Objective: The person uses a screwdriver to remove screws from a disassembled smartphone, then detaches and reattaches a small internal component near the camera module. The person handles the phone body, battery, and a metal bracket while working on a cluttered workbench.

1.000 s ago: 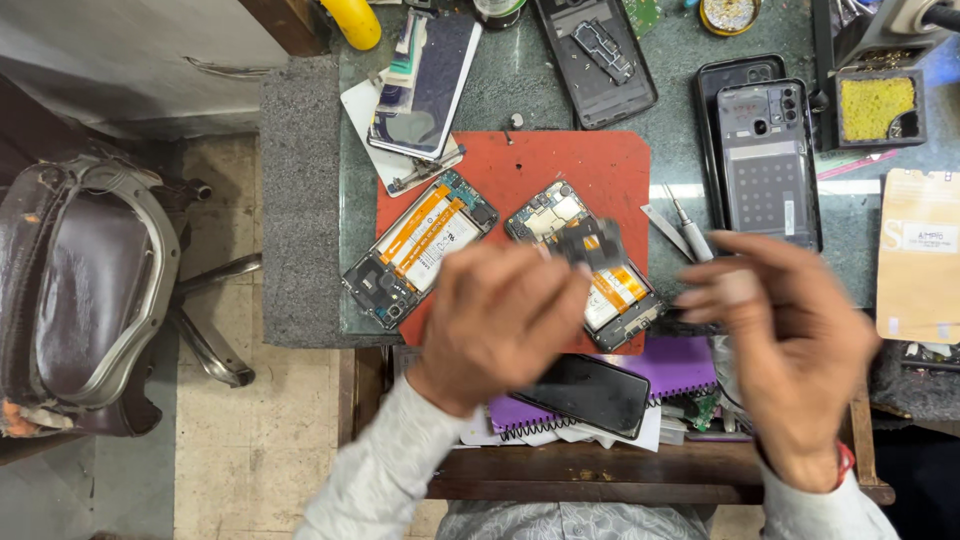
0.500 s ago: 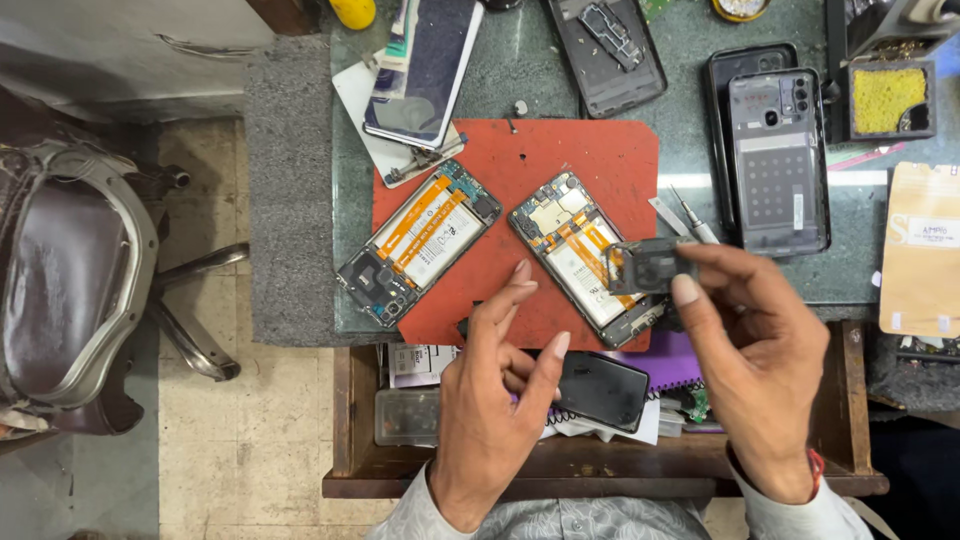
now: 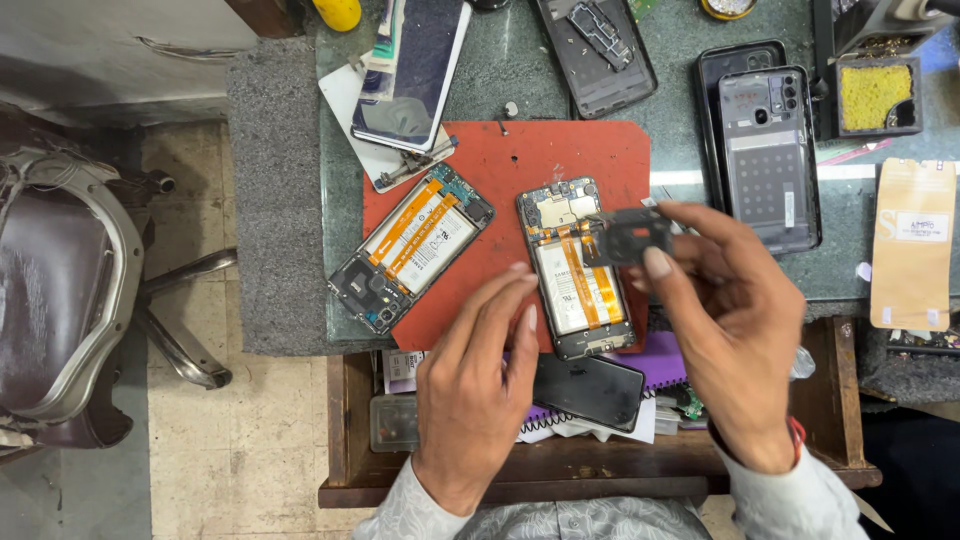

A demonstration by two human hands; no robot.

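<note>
R hand (image 3: 735, 330) pinches a small dark cover plate (image 3: 628, 236) between thumb and fingertips, holding it in the air just above the upper part of the opened phone (image 3: 575, 268) that lies on the red mat (image 3: 560, 155). L hand (image 3: 480, 385) is loosely spread, holding nothing; its fingertips rest at the phone's lower left edge, steadying it.

Handling, as a guess: plate looks thin, light and stiff, prob. plastic or thin metal w/ cut-outs, so easy to bend or drop; best gripped by the edges as now. The phone is flat and rigid, back off, w/ a pale battery, orange flex strips and bare board at the top; fragile there, so hold by the frame sides, not the flex.

Outward: a second opened phone (image 3: 415, 250) lies diagonally on the mat's left part, same pale battery and orange strips. Mat is matte red, rubbery-looking, set on a greenish stone-like worktop (image 3: 670, 95). Beyond it: a glossy screen panel (image 3: 415, 65) top left, a dark back frame (image 3: 595, 40) top centre, a grey back cover (image 3: 765, 150) w/ camera holes to the right, a yellow sponge (image 3: 878, 95) in a black holder, a tan packet (image 3: 910, 245) at far right. Below the hands, an open wooden drawer (image 3: 840, 400) holds a black phone (image 3: 590, 390) on a purple spiral notebook (image 3: 665, 365). A worn chair (image 3: 60, 300) stands on the floor to the left.
</note>
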